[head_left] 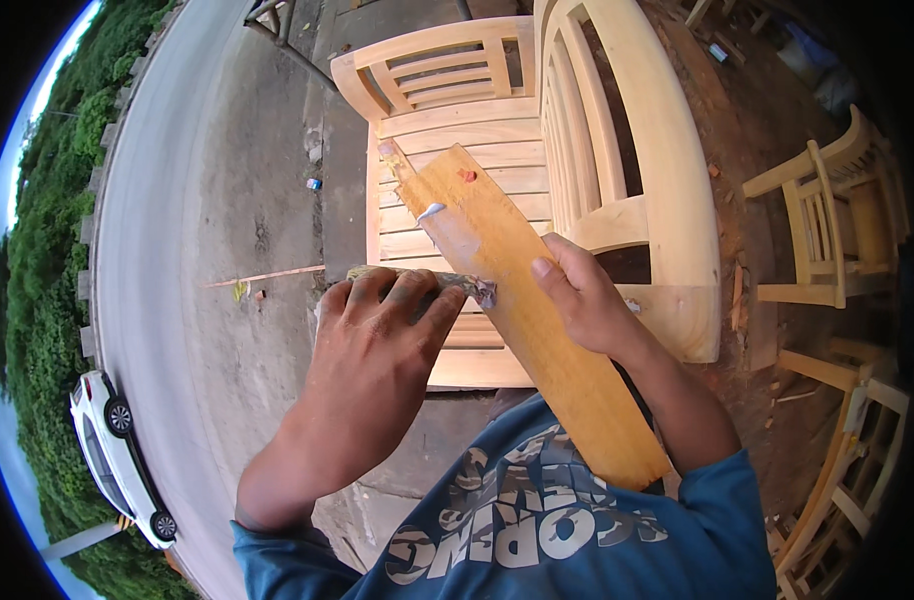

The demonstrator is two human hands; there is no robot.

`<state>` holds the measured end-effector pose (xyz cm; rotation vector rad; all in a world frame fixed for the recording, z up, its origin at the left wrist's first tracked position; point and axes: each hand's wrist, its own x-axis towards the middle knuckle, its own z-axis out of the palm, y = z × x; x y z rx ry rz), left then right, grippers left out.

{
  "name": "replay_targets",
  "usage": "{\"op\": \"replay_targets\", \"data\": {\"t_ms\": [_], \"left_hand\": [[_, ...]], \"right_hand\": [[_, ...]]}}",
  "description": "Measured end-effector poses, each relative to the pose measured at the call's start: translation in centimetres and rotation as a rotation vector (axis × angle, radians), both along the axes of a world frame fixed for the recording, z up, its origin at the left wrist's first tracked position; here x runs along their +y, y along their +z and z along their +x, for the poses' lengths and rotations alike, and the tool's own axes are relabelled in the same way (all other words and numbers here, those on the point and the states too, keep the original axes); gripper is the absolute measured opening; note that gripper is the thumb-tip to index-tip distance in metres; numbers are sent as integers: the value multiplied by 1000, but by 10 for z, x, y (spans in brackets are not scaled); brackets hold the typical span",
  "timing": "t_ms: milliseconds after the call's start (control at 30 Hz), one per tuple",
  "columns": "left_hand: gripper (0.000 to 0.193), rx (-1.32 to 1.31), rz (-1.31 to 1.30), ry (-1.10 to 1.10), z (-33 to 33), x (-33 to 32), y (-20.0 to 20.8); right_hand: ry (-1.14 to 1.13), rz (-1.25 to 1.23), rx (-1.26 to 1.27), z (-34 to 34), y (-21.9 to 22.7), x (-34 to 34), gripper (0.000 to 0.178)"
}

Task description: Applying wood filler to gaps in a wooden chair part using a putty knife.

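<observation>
My left hand (377, 340) is closed, palm down, around a crumpled tube (485, 292). Only its wrinkled, greyish-purple end and a greenish-yellow strip above the knuckles show. That end meets the left edge of a yellow-brown wooden board (557, 350). On the board are a bluish-white blob (432, 210), a pale grey smear and a small orange-red spot (468, 175). My right hand (577, 295) grips the board's right edge, thumb on top and fingers underneath, hidden. The board slants across my front, its lower end near my shirt. A narrow wooden strip (393, 155) pokes out beyond its far left corner.
Beneath and beyond the board stands a pale slatted wooden bench (457, 120) with a tall backrest (667, 180) on its right. More wooden chair frames (822, 220) stand at right. A road (167, 250) with a white car (117, 455) runs along the left.
</observation>
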<state>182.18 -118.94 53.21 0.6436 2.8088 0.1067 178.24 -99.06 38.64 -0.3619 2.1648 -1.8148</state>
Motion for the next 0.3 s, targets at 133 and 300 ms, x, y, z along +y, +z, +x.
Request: {"op": "replay_targets", "data": {"t_ms": [133, 300], "left_hand": [[53, 0, 35, -3, -5, 5, 6], [52, -66, 109, -24, -14, 5, 5]], "right_hand": [[35, -114, -136, -3, 6, -1, 36], [-7, -111, -118, -1, -13, -1, 43]]}}
